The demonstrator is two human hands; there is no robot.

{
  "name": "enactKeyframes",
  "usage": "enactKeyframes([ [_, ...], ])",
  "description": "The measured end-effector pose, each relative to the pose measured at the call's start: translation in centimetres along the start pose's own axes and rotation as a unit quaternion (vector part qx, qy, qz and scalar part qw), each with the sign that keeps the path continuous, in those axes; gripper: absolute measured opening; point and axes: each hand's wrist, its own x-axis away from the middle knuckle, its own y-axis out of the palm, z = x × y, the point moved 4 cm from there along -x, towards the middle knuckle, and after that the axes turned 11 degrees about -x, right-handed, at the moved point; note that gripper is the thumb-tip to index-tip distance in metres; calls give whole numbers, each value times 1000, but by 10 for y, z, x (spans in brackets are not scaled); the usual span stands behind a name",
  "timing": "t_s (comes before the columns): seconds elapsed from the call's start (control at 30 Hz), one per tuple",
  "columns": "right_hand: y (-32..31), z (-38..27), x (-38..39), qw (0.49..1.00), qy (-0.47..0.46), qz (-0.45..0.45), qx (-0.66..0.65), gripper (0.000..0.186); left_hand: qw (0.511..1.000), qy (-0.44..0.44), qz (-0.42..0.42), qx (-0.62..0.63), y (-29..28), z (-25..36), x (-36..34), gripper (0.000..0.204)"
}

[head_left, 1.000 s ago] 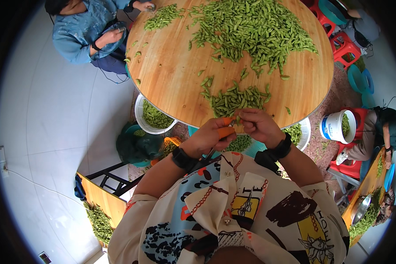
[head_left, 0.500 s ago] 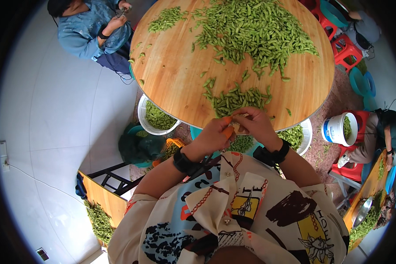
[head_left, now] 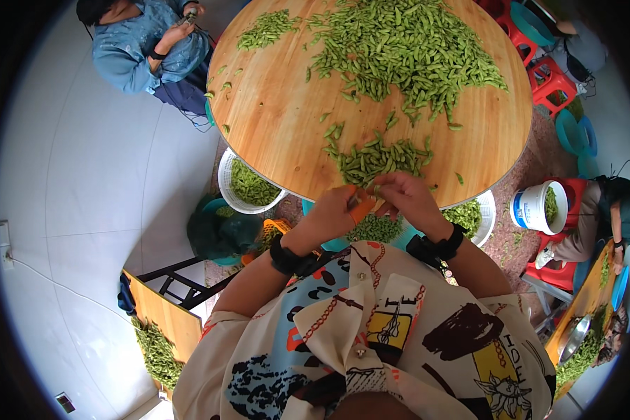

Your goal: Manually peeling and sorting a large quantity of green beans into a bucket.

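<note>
The orange-handled tool (head_left: 361, 208) sits in your left hand (head_left: 333, 213), fingers curled round it; at its two o'clock, your right hand (head_left: 403, 196) bends its fingers, grip unclear. At twelve, green pods (head_left: 381, 159) lie on the tabletop (head_left: 273, 133).

The person wears a loose cream shirt (head_left: 406, 364) with short sleeves (head_left: 220, 325), a pointed collar (head_left: 325, 330) and small buttons (head_left: 360, 352) down the front. Its print mixes reddish chain lines (head_left: 377, 271), a light-blue panel (head_left: 297, 315) with dark blots, yellow panels (head_left: 383, 327) under black drawings, and a scribbled brown patch (head_left: 464, 332). Above the left hand (head_left: 334, 212) and right hand (head_left: 407, 199) sit black wrist straps (head_left: 288, 257) with dark attachments.
</note>
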Motion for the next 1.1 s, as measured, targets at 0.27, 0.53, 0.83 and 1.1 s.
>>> enactKeyframes([
  [0.27, 9, 12, 4, 991, 98, -67, -56, 28, 996, 66, -61, -19, 8, -24, -10, 28],
  [0.53, -4, 61, 17, 988, 118, -97, -12, 25, 979, 121, -87, -142, 30, -41, -17, 20],
  [0.83, -155, 80, 69, 807, 5, 178, 563, 10, 939, 123, -179, -266, 68, -120, -16, 26],
  [1.1, -111, 46, 31, 856, -138, 123, 483, 16, 972, -74, -221, -42, 58, -122, -13, 32],
])
